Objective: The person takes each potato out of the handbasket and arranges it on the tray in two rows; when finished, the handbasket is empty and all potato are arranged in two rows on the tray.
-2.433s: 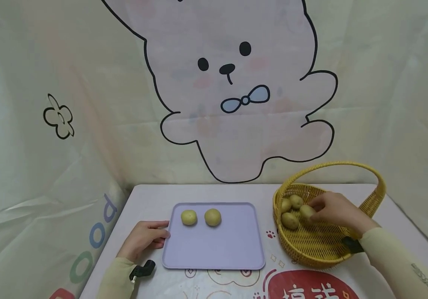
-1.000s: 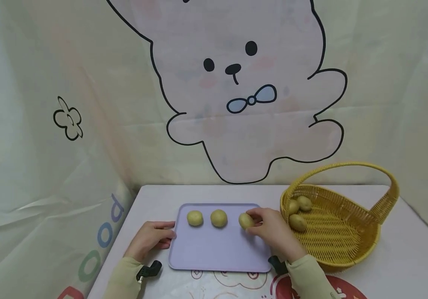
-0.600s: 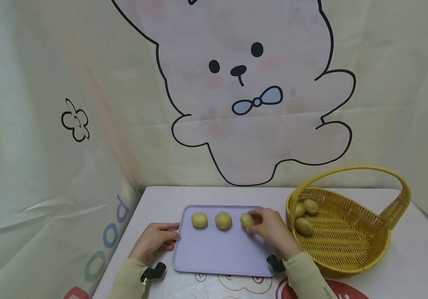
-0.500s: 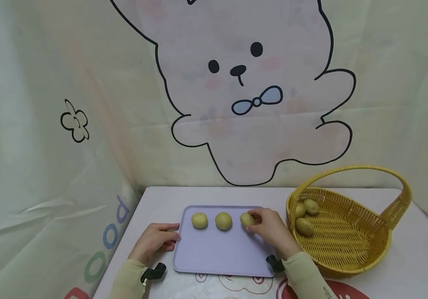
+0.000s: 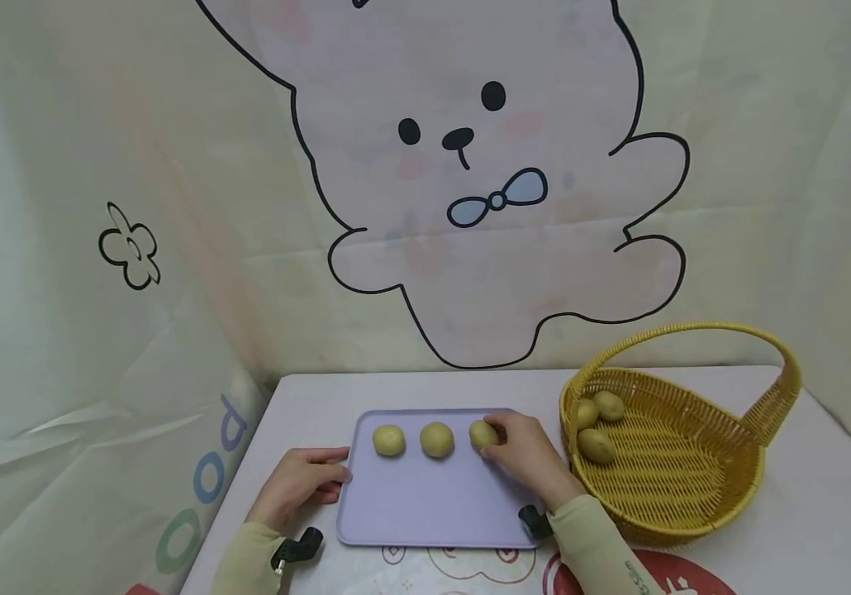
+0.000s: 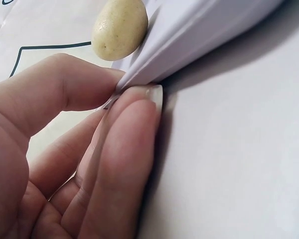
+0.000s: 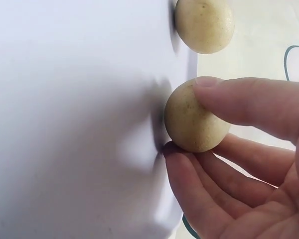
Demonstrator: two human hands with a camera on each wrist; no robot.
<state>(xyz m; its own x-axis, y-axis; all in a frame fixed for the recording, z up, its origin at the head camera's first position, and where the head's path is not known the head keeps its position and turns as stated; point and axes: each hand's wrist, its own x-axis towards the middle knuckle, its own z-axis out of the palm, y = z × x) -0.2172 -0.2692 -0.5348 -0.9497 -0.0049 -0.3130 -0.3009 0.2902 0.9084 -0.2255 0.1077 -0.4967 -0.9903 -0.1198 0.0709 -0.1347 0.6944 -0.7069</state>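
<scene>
- Right hand (image 5: 525, 453): thumb and fingers narrow, pinching a potato (image 5: 482, 435); thumb on one side, fingertips on the other. The potato sat at the fingertips, over the far right part of the tray (image 5: 433, 504). Couldn't tell if it touched the surface.
- Left hand (image 5: 295, 482): fingers narrow, pinching the tray's left rim between thumb and fingertips.
- Black wrist cameras (image 5: 301, 547) just behind both hands, at the cuffs of the pale sleeves (image 5: 250, 558).
- Left potato (image 5: 388, 440) lay on the tray, just beyond the left fingertips and to their right.
- Middle potato (image 5: 436, 440) lay on the tray between the two hands, nearer the right fingers. All three in a row, slightly apart.
- Yellow basket (image 5: 663, 479) stood right of the right fingers, near that forearm, handle arched over it. Three more potatoes (image 5: 596, 446) inside, grouped at the side nearest the fingers.
- White table (image 5: 827, 471) under everything.
- Cloth backdrop (image 5: 470, 273) with a cartoon animal in a blue bow tie, well beyond the fingers.
</scene>
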